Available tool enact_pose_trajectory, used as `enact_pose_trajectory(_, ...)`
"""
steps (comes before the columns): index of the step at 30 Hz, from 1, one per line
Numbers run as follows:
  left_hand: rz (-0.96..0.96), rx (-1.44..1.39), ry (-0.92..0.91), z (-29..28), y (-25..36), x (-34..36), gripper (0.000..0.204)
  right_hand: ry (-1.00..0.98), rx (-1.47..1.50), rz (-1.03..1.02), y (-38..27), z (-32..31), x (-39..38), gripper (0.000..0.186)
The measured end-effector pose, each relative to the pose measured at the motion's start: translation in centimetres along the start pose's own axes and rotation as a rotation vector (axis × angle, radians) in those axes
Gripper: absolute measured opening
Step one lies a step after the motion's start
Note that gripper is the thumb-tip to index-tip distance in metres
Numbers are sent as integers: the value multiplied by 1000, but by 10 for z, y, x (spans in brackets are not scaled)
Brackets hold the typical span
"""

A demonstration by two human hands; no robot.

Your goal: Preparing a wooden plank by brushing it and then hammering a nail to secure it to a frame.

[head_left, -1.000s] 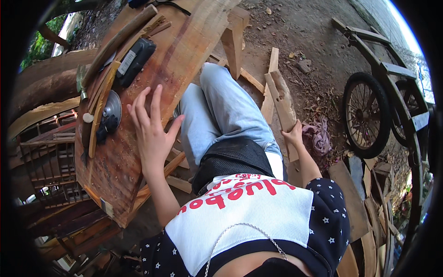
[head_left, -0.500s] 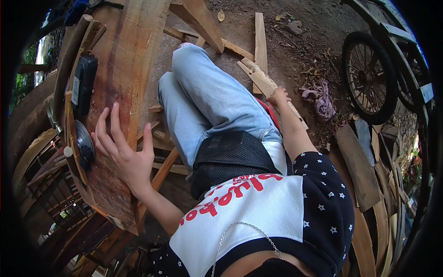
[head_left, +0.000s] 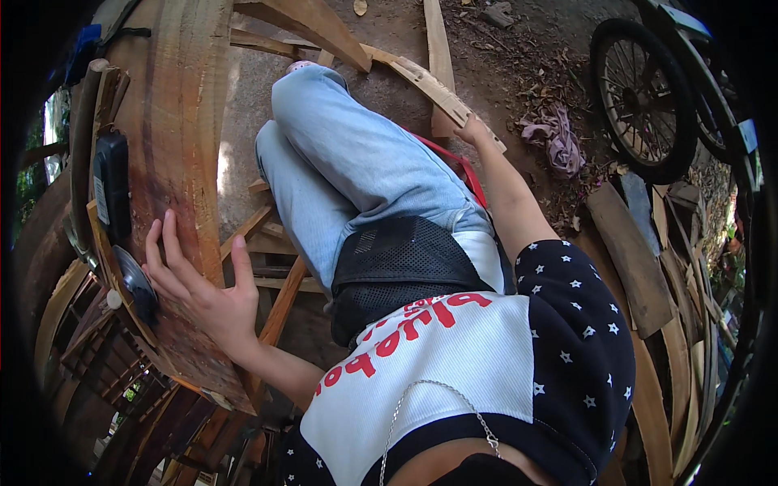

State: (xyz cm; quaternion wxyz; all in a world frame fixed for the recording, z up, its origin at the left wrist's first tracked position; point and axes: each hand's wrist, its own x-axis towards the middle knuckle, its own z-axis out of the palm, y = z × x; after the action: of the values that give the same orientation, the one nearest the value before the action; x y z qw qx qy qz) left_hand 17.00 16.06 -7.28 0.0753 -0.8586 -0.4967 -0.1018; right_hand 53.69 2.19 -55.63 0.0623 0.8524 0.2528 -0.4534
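Left hand: fingers spread, palm flat on wide plank lying on tabletop beside angle grinder | Right hand: reaches back onto curved wood strip, grip I cannot tell | I would keep palm pressure even, fingers clear of the grinder disc.

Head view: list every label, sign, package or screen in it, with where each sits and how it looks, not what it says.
Label on the black power tool: on the wide wooden board, up and left of the left hand; small, pale, rectangular.
Print on the white shirt panel: across the chest; red lettering on white.
Small plate by the cart wheel, far right edge: whitish, too small to tell more.
No packages or screens.
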Motion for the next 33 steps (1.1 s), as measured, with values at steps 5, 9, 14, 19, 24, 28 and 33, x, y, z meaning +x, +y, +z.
enact_pose_trajectory(5, 16, 6, 2, 0, -1, 0, 74, -92, 221, -22, 33, 34, 10, 55)
enact_pose_trajectory(9, 20, 10, 6, 1, -1, 1, 73, -82, 59, -119, 56, 66, -12, 45)
enact_pose_trajectory(14, 34, 7, 22, 2, -1, 1, 73, -211, 125, -84, 59, 82, -40, 44)
enact_pose_trajectory(19, 35, 20, 34, 4, -3, 0, 72, -188, 154, -114, 47, 73, -52, 46)
enact_pose_trajectory(24, 38, 21, 49, 7, -3, 0, 72, -141, 257, -102, 27, 54, -48, 42)
enact_pose_trajectory(28, 46, 46, 78, 8, -3, 2, 71, -120, 309, -150, 15, 39, -47, 37)
enact_pose_trajectory(33, 24, -98, 89, 9, -11, 0, 66, 5, 293, -276, 19, 27, -56, 38)
